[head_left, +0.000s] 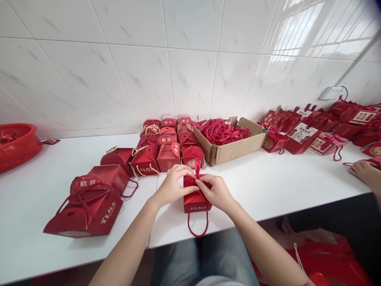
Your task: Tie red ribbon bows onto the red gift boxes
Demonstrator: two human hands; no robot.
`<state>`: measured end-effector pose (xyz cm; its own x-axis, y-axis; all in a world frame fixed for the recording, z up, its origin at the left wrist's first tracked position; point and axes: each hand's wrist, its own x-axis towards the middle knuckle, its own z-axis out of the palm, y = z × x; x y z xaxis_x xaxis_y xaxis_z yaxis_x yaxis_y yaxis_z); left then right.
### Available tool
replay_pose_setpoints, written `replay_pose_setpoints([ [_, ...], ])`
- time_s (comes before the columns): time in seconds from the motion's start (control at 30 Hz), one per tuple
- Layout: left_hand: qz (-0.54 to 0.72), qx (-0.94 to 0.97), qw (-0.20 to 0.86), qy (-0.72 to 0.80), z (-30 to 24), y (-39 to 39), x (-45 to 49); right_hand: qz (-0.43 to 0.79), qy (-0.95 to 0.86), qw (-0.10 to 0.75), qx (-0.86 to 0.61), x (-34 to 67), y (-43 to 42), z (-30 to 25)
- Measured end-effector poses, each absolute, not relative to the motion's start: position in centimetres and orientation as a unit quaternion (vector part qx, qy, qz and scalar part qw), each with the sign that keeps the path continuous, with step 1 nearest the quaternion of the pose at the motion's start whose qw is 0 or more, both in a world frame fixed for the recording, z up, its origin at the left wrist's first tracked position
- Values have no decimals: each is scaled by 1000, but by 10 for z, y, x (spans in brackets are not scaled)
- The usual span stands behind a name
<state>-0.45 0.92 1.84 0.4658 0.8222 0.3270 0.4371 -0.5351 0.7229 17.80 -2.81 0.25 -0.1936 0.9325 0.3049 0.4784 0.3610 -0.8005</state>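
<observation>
In front of me on the white table stands a small red gift box (197,207) with a dark red rope handle (198,236) hanging over the table's front edge. A red satin ribbon (197,165) rises from its top. My left hand (175,182) comes in from the left, thumb and fingers closed on the ribbon above the lid. From the right my right hand (216,190) pinches the same ribbon, its fingertips almost meeting those of the left. The fingertips partly hide the spot where the ribbon crosses the box.
Behind are several packed red boxes (169,157) and a cardboard box (235,151) of red ribbons (223,131). A larger red box (98,198) lies left, near a red plastic basket (20,145). Finished-looking boxes (302,137) crowd the right, by another person's hand (364,172).
</observation>
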Motion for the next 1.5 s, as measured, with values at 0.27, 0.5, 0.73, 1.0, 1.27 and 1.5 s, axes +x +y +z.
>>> replay_pose_setpoints([
  [0.27,434,782,303,330,2,12,5,330,-660,463,-491,177,-30,-3],
  [0.5,426,745,342,382,-6,5,7,323,-616,514,-501,175,-28,-12],
  [0.73,451,735,339,376,-7,4,8,299,-634,538,-468,174,-29,-15],
  [1.0,428,744,340,383,-5,4,3,197,-728,499,-427,189,-28,-12],
  [1.27,384,763,352,384,5,6,2,151,-763,440,-449,191,-29,-5],
  [1.5,359,781,356,367,6,7,-3,152,-762,412,-476,189,-26,-2],
])
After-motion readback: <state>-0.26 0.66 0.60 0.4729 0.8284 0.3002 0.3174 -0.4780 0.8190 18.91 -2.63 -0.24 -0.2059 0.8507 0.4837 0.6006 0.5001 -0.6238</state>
